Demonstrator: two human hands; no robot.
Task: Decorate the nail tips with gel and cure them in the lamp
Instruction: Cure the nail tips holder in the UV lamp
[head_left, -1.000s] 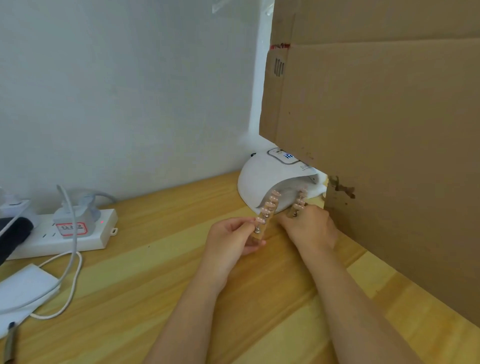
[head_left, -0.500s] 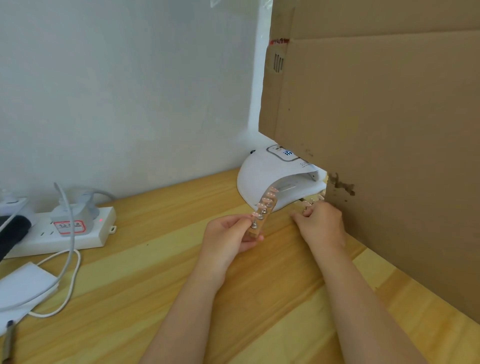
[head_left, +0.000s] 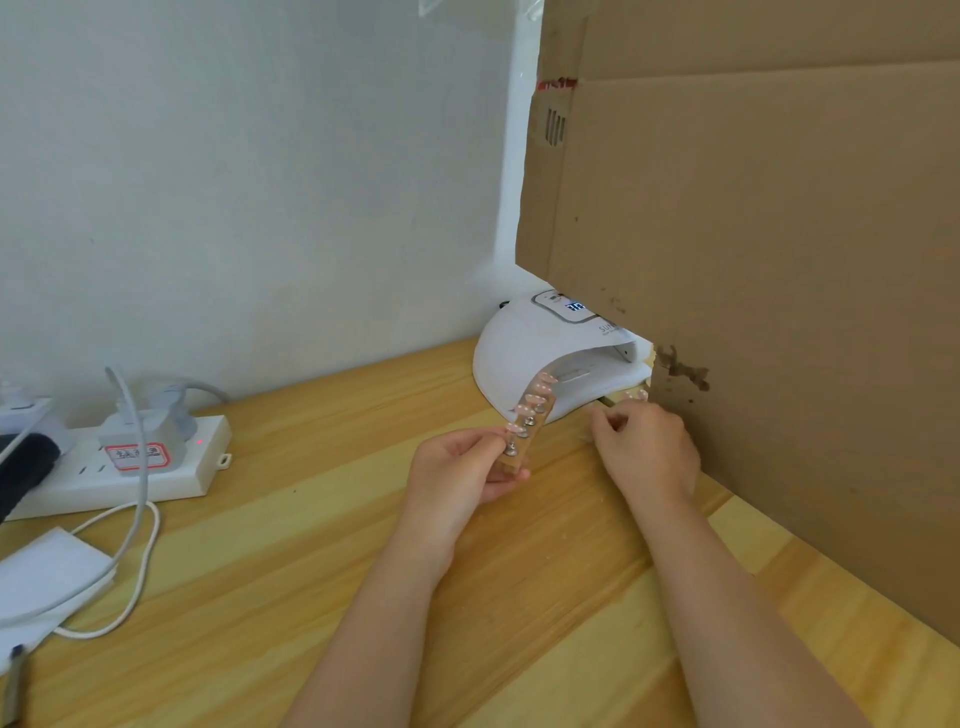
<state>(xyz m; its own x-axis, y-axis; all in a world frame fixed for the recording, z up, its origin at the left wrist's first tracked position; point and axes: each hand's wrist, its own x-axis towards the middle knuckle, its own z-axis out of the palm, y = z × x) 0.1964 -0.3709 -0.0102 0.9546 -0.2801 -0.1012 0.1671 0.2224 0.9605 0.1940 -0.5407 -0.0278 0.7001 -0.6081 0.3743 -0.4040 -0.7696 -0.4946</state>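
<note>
My left hand (head_left: 467, 467) grips the lower end of a wooden strip (head_left: 524, 426) that carries several pink nail tips on small metal stands. The strip tilts up toward the mouth of the white curing lamp (head_left: 524, 353), whose blue display is lit. A second strip with pink tips (head_left: 637, 396) lies low at the lamp's opening, mostly hidden. My right hand (head_left: 647, 449) sits just in front of it, fingers curled at its near end. A big cardboard sheet (head_left: 769, 291) covers the lamp's right side.
The wooden table (head_left: 322, 571) runs along a white wall. At the left lie a white power strip (head_left: 150, 465) with plugs and cables, a white adapter (head_left: 47, 571) and a dark object at the edge. The cardboard sheet walls off the right side.
My right hand lowered its strip from upright to lying flat at the lamp's mouth. The left hand and its strip stayed almost still.
</note>
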